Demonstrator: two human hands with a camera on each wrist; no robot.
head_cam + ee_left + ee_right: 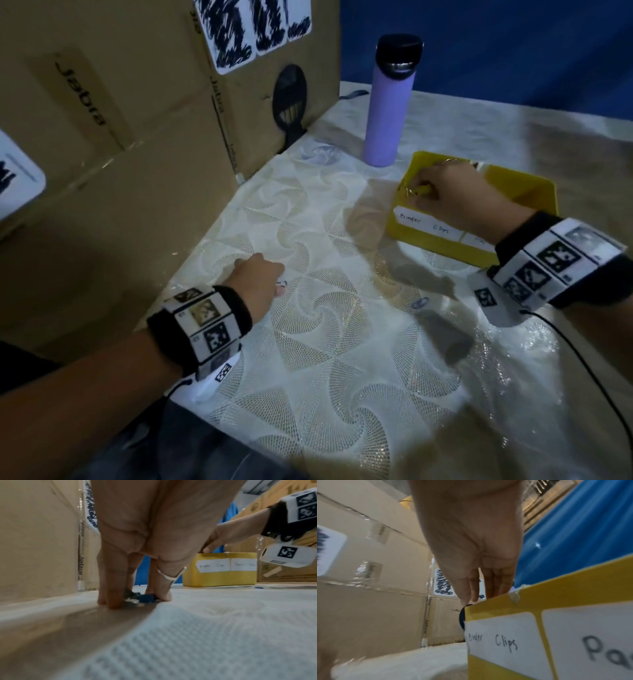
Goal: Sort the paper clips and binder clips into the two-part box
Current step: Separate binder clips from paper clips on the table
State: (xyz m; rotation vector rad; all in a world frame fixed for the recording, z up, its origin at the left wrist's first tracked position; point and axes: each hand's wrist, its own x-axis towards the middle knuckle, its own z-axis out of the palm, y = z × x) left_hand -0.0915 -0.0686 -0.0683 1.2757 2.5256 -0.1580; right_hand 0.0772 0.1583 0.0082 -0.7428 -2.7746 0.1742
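Head view shows the right hand (459, 195) lowering a yellow binder clip (418, 189), pinched in its fingers, into the yellow box (435, 245), while the left hand's (258, 279) fingers close round a blue binder clip (147, 598) on the worktop (342, 359), probably to be lifted next.

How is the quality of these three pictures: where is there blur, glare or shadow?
Head view: dim, with glare on the glossy patterned tablecloth and dark hand shadows. Left wrist view: the near cloth is blurred, the small blue binder clip soft under the left hand. Right wrist view: motion blur, yet the yellow two-part cardboard box label reads "Binder Clips".
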